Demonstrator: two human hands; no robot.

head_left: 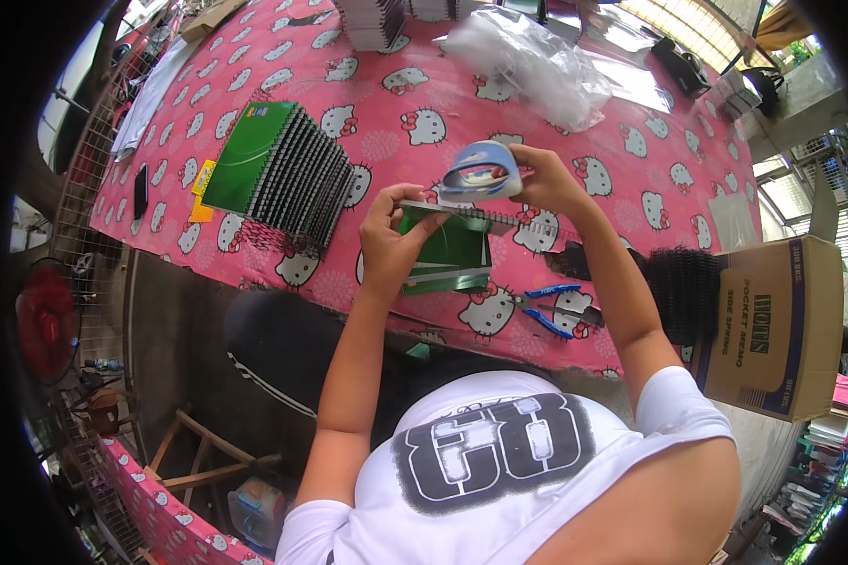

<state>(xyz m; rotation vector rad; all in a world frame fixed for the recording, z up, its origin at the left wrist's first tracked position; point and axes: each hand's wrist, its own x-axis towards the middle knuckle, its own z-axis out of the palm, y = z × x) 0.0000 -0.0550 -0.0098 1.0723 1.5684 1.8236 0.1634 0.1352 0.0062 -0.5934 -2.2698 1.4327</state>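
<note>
My left hand (393, 237) pinches a small green notebook (450, 247) near the table's front edge, thumb on top and fingers behind. Along the notebook's upper edge runs a wire coil (509, 218), part of which sticks out past the right end. In my right hand (543, 179) is a ring-shaped roll of blue and white tape (481, 172), held tilted just above the coil edge. To the left stands a tall stack of green spiral notebooks (287, 174). Blue-handled pliers (551, 311) lie right of the notebook.
A pink patterned cloth covers the table (367, 122). Crumpled clear plastic (528, 66) and a stack of paper pads (372, 24) lie at the back. Black coils (683, 292) sit beside a cardboard box (773, 325) at the right. A phone (140, 192) rests far left.
</note>
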